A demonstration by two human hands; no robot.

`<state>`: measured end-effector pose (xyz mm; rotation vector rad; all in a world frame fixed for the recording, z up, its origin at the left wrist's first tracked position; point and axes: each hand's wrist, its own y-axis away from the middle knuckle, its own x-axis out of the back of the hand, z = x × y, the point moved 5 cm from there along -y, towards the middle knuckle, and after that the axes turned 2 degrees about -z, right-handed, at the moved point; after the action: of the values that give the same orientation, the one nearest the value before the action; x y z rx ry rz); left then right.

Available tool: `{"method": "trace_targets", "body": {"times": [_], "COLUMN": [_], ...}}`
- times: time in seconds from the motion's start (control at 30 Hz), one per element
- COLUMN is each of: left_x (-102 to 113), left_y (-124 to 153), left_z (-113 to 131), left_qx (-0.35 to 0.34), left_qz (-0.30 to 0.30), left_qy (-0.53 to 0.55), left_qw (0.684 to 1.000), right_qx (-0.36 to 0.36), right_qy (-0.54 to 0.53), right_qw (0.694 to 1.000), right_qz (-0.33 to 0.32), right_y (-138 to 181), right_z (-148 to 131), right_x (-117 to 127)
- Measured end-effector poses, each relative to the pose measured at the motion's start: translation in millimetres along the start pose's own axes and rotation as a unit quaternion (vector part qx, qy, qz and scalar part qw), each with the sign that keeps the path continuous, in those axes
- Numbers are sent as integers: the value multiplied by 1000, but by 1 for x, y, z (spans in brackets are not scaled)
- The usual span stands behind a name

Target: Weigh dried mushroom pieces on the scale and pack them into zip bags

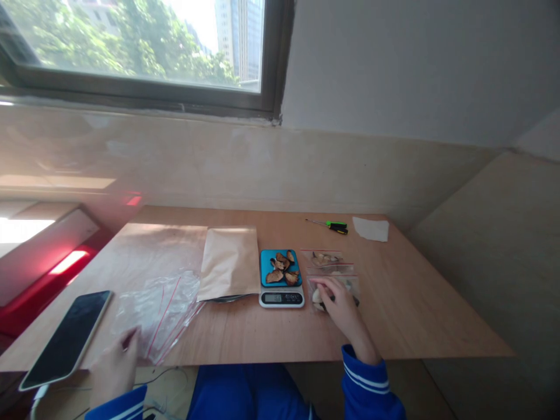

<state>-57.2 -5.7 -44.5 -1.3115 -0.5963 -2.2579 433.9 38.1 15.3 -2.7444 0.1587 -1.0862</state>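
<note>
My right hand (pixel 339 302) lies over a clear zip bag (pixel 353 284) of dried slices, fingers stretched toward its upper left corner and thumb apart from them. Behind it is another filled zip bag (pixel 327 258). Left of these stands a small digital scale (pixel 281 298) with a blue top, carrying several brown dried slices (pixel 280 268) that look like mushroom. At the near left edge of the table, my left hand (pixel 114 364) has its fingers curled in, beside a fan of clear zip bags (pixel 161 309) with red strips. Whatever its fingertips may hold is hidden.
A kraft paper pouch (pixel 230 259) lies left of the scale. A phone (pixel 70 332) with a white cable sits at the left table edge. Toward the back right are a green-and-black screwdriver (pixel 336 224), a yellow-and-black handled tool (pixel 339 231) and white paper (pixel 371 229). A wall borders the table behind.
</note>
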Motion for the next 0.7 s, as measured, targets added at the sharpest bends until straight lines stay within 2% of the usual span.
{"method": "trace_targets", "body": {"times": [0.13, 0.17, 0.23, 0.3, 0.4, 0.47, 0.53, 0.63, 0.7], "left_x": [31, 34, 32, 21, -6, -18, -23, -19, -13], "left_y": [21, 30, 51, 74, 104, 115, 117, 109, 103], "left_z": [41, 55, 91, 124, 160, 166, 162, 148, 142], "left_qx": [11, -11, -118, -219, -333, -338, -306, -248, -235], "left_qz": [117, 149, 185, 173, 67, 26, 8, 38, 63], "left_qy": [52, 76, 128, 178, 263, 313, 363, 415, 408], "left_qw": [992, 986, 967, 944, 903, 887, 880, 875, 880], "right_qx": [30, 38, 33, 20, -1, -14, -28, -84, -102], "right_qy": [-58, -83, -148, -216, -241, -223, -206, -212, -236], "right_qw": [998, 995, 985, 966, 957, 965, 974, 973, 964], "right_qz": [-26, -40, -79, -137, -162, -136, -92, -46, -63], "right_y": [0, 1, 7, 16, 27, 28, 24, 15, 11], "right_z": [-46, -62, -96, -128, -155, -152, -132, -88, -66], "right_x": [-14, -23, -45, -72, -104, -116, -119, -117, -114]}}
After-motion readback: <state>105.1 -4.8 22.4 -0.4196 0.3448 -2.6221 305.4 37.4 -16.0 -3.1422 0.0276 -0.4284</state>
